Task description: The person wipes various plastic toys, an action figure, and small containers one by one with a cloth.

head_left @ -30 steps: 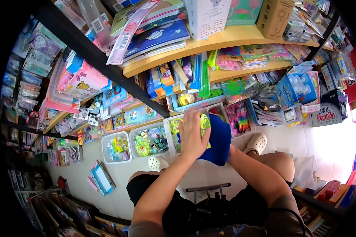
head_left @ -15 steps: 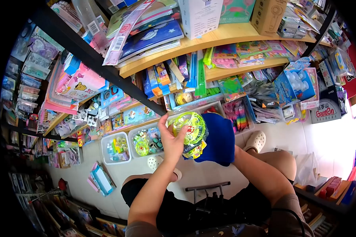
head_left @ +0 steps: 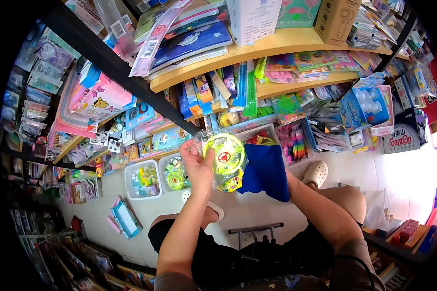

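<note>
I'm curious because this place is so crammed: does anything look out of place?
Yes, perhaps: a light-blue open box lies slanted on the floor at left, out of line with the row of plastic bins.

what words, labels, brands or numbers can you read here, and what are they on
"百岁山": black box at right
"Ganten": same box, in red
Too small or blurred to read: print on the white box, pink barcode strip and packaged green toy, and all other lettering.
</note>
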Tool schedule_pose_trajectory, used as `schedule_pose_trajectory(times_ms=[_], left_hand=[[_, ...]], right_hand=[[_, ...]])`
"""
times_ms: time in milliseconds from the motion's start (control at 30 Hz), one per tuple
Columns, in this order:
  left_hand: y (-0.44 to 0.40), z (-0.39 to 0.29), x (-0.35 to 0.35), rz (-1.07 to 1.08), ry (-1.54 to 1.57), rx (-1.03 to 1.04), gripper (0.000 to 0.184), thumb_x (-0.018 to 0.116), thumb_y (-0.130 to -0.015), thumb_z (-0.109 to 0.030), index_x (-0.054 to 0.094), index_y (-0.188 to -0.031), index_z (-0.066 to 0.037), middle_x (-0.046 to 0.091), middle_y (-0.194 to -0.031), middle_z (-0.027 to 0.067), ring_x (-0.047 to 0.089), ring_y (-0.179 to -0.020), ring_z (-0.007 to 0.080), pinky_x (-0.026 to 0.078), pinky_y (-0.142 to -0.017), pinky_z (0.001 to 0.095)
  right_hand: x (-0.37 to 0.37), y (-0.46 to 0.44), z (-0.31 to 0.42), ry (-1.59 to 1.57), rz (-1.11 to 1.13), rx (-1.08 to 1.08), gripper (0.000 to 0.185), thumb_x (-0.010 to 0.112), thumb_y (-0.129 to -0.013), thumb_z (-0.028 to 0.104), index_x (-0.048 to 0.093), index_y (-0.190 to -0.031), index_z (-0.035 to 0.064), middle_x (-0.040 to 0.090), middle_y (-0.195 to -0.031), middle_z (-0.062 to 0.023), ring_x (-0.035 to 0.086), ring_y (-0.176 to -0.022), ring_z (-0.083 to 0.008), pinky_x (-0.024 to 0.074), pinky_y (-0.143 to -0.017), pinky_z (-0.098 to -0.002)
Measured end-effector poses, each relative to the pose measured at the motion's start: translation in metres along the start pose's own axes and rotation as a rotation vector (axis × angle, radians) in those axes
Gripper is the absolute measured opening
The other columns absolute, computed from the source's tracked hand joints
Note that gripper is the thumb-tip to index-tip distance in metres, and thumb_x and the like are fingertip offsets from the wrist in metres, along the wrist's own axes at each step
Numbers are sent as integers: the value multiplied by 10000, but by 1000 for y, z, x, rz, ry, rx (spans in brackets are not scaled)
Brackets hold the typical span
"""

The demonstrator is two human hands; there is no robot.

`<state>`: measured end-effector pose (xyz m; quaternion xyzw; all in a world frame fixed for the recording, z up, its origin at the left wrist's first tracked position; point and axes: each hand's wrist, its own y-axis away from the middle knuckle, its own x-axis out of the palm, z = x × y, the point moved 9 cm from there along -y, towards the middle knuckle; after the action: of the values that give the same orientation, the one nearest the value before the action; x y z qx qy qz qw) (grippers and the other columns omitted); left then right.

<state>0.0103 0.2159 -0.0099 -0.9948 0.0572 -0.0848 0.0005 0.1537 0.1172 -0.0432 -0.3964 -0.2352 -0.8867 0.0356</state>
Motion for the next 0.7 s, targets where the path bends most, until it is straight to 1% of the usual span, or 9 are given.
schedule_pose_trajectory(times_ms=[33, 100, 167, 267, 300, 400, 433, 567, 700], left_hand=[[-1, -7, -1, -5, 9, 23, 515, 570, -783, 108, 324, -1192, -86, 497, -1017, 44, 478, -965, 113, 386, -840, 233], [-2, -15, -5, -8, 17, 34, 518, 571, -774, 116, 329, -1187, -82, 501, -1031, 45, 484, -958, 111, 389, -844, 238], [-1, -15, -4, 43, 55, 2, 511, 566, -765, 128, 344, -1179, -74, 512, -1037, 50, 491, -952, 115, 393, -839, 235], [2, -10, 0, 145, 39, -31, 493, 555, -750, 144, 377, -1159, -65, 528, -1025, 44, 500, -952, 115, 397, -835, 233], [3, -9, 2, 179, 20, -37, 486, 550, -745, 150, 389, -1151, -63, 534, -1017, 41, 503, -954, 114, 398, -835, 232], [10, -5, 13, 261, 44, -102, 429, 539, -741, 154, 445, -1101, -61, 545, -1000, 27, 505, -975, 106, 395, -840, 232], [12, -2, 14, 283, 42, -138, 413, 543, -742, 148, 457, -1088, -61, 546, -1005, 24, 505, -980, 105, 393, -845, 233], [18, 10, 21, 348, 68, -240, 357, 558, -748, 125, 495, -1046, -60, 548, -1020, 16, 502, -998, 100, 387, -859, 233], [24, 14, 27, 413, 111, -278, 320, 573, -777, 90, 500, -1050, -60, 554, -1010, 10, 516, -970, 95, 399, -843, 229]], right_hand=[[-48, -19, -28, -58, -77, 36, 409, 553, -879, 272, 477, -1233, 81, 597, -1083, -77, 617, -906, -203, 503, -770, -323], [-88, -17, -26, 375, -325, 4, 383, 601, -837, 257, 526, -1185, 117, 601, -1075, -106, 622, -895, -245, 502, -770, -346], [-72, 16, 27, 1359, -645, -141, 344, 644, -790, 245, 584, -1116, 153, 599, -1066, -131, 617, -887, -291, 498, -767, -366], [-49, 34, 51, 1556, -722, -393, 272, 684, -729, 239, 646, -990, 174, 610, -1003, -159, 601, -842, -339, 488, -759, -393], [-43, 34, 55, 1529, -674, -475, 185, 659, -761, 250, 671, -892, 121, 631, -900, -149, 606, -801, -326, 484, -725, -388], [-43, 20, 48, 1479, -398, -352, 191, 632, -792, 257, 670, -885, 95, 632, -842, -169, 598, -781, -351, 478, -697, -383], [-43, 17, 42, 1426, -322, -234, 253, 586, -858, 274, 639, -992, 66, 631, -758, -112, 603, -673, -267, 469, -632, -345], [-26, 10, 27, 933, -44, -286, 363, 518, -924, 285, 547, -1162, 12, 560, -714, 4, 446, -660, -53, 406, -577, -245], [-25, 8, 18, 822, 32, -80, 319, 555, -906, 228, 580, -1124, -3, 588, -766, -1, 470, -703, -31, 406, -606, -214]])
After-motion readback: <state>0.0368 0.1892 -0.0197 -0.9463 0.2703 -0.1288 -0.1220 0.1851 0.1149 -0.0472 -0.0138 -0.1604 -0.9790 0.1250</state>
